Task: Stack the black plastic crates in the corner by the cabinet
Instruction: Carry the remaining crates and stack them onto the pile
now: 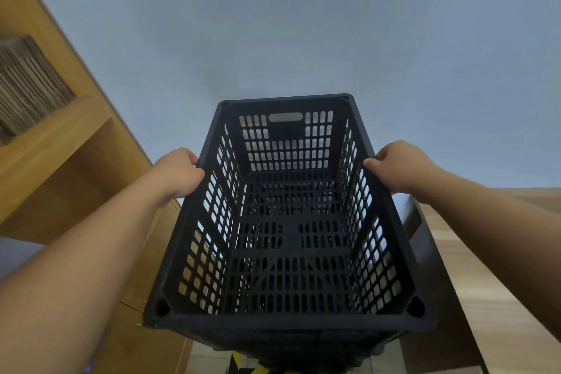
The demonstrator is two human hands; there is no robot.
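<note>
A black plastic crate (288, 322) with slotted walls fills the middle of the view, its open top facing me. It is empty inside. My left hand (179, 173) grips its left rim and my right hand (400, 167) grips its right rim, about halfway along each long side. Beneath its near edge more black slotted plastic (303, 352) shows, apparently another crate under it. The far end of the crate stands close to a pale grey wall (288, 24).
A wooden cabinet (76, 161) with open shelves rises on the left, holding stacked cardboard (27, 85). A wood-grain surface (501, 297) with a dark edge lies on the right. Yellow and black floor marking (243, 369) shows below the crate.
</note>
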